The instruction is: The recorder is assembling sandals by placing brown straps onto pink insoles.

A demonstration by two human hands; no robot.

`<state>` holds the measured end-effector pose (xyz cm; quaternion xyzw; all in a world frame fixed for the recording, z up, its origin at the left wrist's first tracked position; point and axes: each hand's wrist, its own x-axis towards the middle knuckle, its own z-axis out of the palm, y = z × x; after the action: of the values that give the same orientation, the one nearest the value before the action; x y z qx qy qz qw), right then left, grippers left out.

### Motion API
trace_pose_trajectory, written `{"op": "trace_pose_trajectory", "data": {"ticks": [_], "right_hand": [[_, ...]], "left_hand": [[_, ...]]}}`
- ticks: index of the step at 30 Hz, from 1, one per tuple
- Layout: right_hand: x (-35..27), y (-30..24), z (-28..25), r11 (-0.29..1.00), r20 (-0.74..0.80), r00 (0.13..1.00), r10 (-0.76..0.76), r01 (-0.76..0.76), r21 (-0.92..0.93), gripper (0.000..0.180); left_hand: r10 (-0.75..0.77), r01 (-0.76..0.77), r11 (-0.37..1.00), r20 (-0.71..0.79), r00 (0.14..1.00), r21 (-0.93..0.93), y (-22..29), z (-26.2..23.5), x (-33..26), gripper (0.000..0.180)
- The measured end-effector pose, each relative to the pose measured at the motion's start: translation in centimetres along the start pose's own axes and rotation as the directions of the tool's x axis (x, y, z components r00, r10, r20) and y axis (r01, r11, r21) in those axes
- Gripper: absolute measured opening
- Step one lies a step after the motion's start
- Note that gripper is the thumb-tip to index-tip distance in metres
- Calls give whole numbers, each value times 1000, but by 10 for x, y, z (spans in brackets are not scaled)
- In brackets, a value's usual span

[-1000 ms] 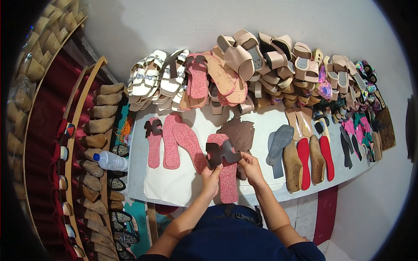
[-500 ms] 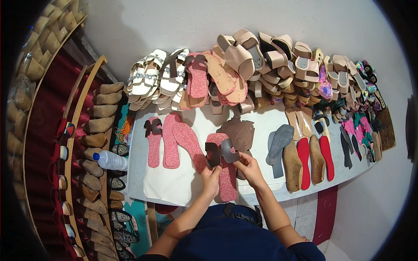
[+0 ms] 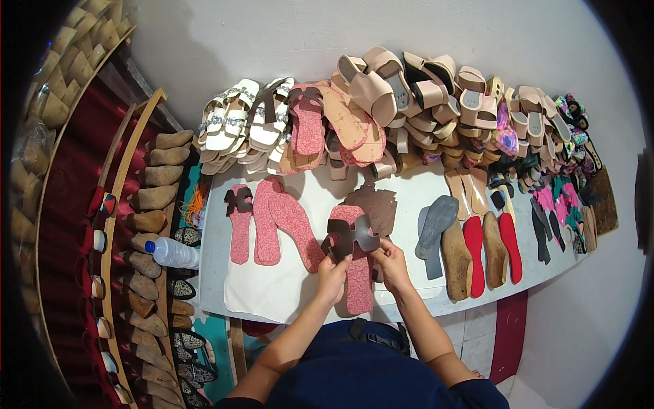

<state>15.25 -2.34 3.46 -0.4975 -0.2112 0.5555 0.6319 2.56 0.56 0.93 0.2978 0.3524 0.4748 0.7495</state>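
Note:
My left hand (image 3: 332,279) and my right hand (image 3: 394,267) grip the lower edges of a dark brown H-shaped sandal upper (image 3: 339,235), one at each side. The upper is held above a pink patterned insole (image 3: 360,290) on the table and hides part of it. To the left lie two overlapping pink insoles (image 3: 267,232) and a pink sole with a dark brown strap (image 3: 239,235) across its top end. Just beyond my hands, a stack of brown cut pieces (image 3: 381,204) lies partly under the pink insole.
White sheeting (image 3: 255,293) covers part of the table. Grey soles (image 3: 439,225), wooden lasts (image 3: 456,262) and red insoles (image 3: 475,255) lie to the right. Piled sandals (image 3: 381,88) line the wall. A water bottle (image 3: 176,253) and a rack of lasts (image 3: 153,198) stand left.
The dark brown upper has shifted slightly right and towards me, and its tilt has changed. Both hands have kept hold of it. My left hand has moved a little right.

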Motion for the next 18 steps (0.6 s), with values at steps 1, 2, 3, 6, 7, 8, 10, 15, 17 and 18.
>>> {"op": "trace_pose_trajectory", "data": {"ticks": [1, 2, 3, 6, 7, 8, 10, 15, 17, 18], "right_hand": [[2, 2, -2, 1000, 25, 1000, 19, -19, -12, 19], [3, 4, -4, 999, 49, 998, 39, -38, -24, 19], [3, 7, -4, 999, 50, 998, 39, -38, -24, 19], [3, 13, -2, 998, 12, 998, 57, -57, 4, 18], [2, 15, 1, 999, -25, 999, 38, -37, 36, 17], [2, 17, 2, 998, -63, 998, 20, -16, 66, 16], [6, 23, -2, 999, -78, 997, 27, -24, 43, 15], [8, 31, -4, 1000, -134, 991, 3, -6, -20, 12], [8, 33, -8, 997, -125, 992, 32, -40, -61, 10], [6, 34, -7, 997, -127, 991, 32, -40, -61, 10]], "left_hand": [[-58, 58, 998, 0, 998, -20, 1, -2, 2, 18], [-116, 116, 992, 2, 993, -40, 2, -3, 4, 18], [-115, 115, 993, 1, 993, -40, 3, -4, 5, 18], [-166, 167, 985, 20, 986, -37, 2, -6, 8, 16], [-183, 184, 983, -16, 983, 22, 0, -6, 9, 20], [-198, 202, 976, -53, 979, 80, -1, -6, 10, 25], [-93, 93, 959, -10, 996, 268, 1, -1, 11, 35], [220, -221, 748, 80, 972, 626, -13, -7, 7, 61], [205, -236, 806, 118, 972, 543, -9, -8, 4, 66], [203, -235, 806, 119, 972, 543, -6, -13, 4, 66]]}}
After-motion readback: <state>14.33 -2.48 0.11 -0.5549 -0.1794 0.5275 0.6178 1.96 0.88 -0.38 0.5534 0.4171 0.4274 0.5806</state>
